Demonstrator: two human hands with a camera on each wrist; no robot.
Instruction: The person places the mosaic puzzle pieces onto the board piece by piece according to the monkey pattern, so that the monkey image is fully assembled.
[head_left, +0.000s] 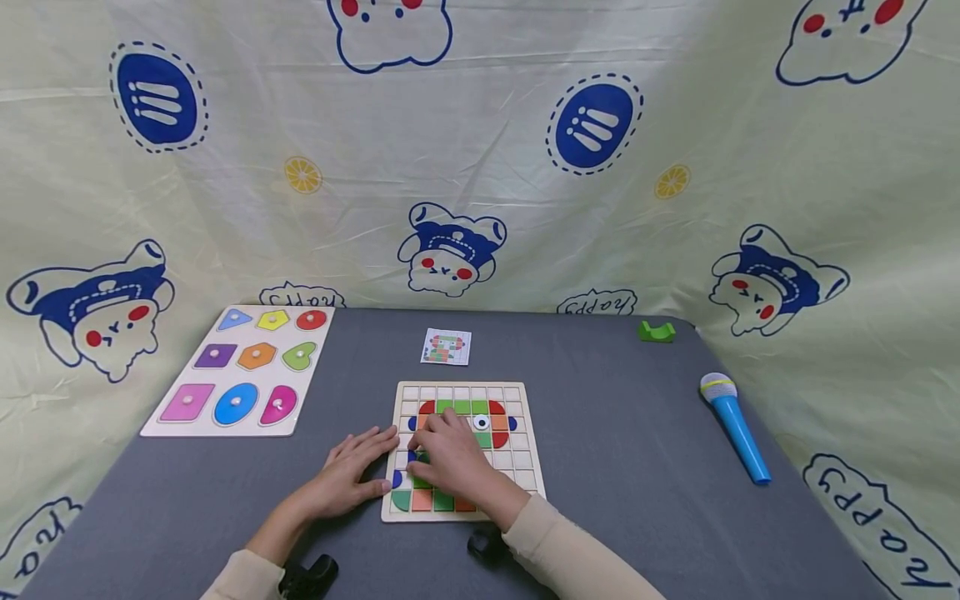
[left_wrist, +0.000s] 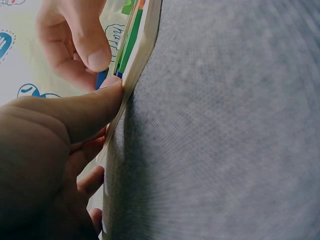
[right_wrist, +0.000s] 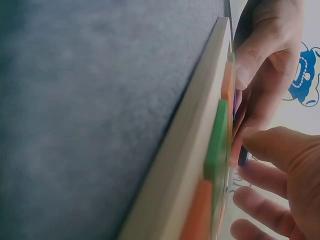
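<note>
A wooden grid board point(head_left: 465, 392) lies on the table, filled in part with red, green, orange and blue tiles and one eye tile point(head_left: 482, 422). My left hand point(head_left: 348, 475) rests along its left edge, fingers extended and thumb at the lower left corner. Over the board's lower left part, my right hand point(head_left: 453, 458) pinches a small dark blue tile point(right_wrist: 243, 156) between thumb and index finger. That tile shows edge-on in the right wrist view, and its shape is partly hidden by the fingers. Green tiles point(right_wrist: 216, 140) and orange tiles point(right_wrist: 197, 210) line the board's near edge.
A small picture card point(head_left: 446, 347) lies behind the board. On the left is a white shape puzzle board point(head_left: 225, 392) with knobbed pieces. A blue toy microphone point(head_left: 738, 433) and a green curved block point(head_left: 657, 332) lie on the right. A printed curtain point(head_left: 480, 167) hangs behind the table.
</note>
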